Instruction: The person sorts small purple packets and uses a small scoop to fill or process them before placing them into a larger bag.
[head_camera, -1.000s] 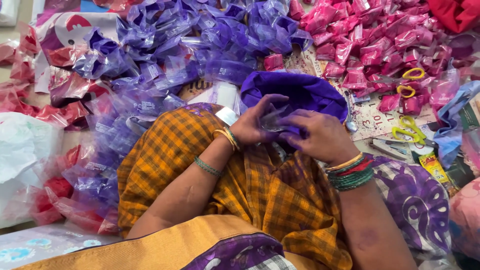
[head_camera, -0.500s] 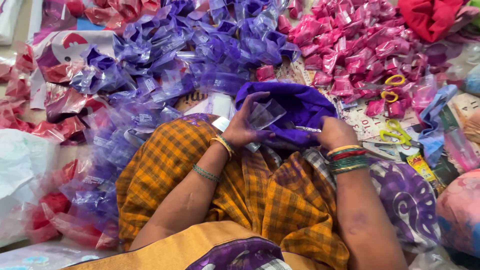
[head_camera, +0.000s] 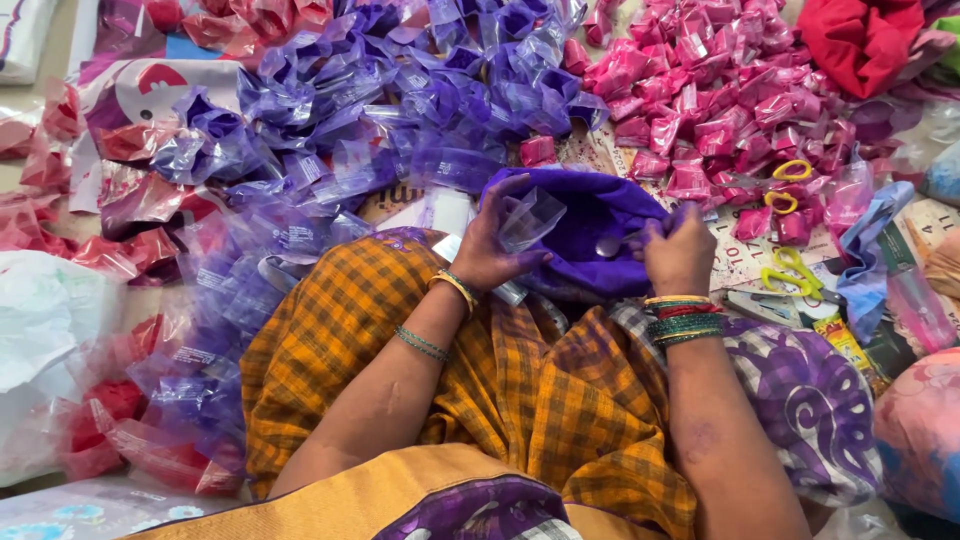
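- Left hand (head_camera: 492, 248) is up at centre frame, fingers curled round a small clear plastic pouch (head_camera: 530, 216), holding it by its lower edge with the mouth tilted toward the upper right.
- Right hand (head_camera: 678, 252) sits just right of centre, closed tight on a metal spoon (head_camera: 612, 243); the bowl of the spoon points left, close to the pouch but not touching it.
- Both hands hover over a bag of purple powder (head_camera: 590, 215), open at the middle of the frame, and the fingers are stained purple.
- Bangles on both wrists; an orange checked cloth (head_camera: 520, 400) covers the lap across the lower centre.
- A heap of filled purple packets (head_camera: 400, 90) fills the upper left and centre.
- Pink packets (head_camera: 720, 90) pile up at upper right.
- Yellow-handled scissors (head_camera: 785, 185) lie at the right, beside the pink heap.
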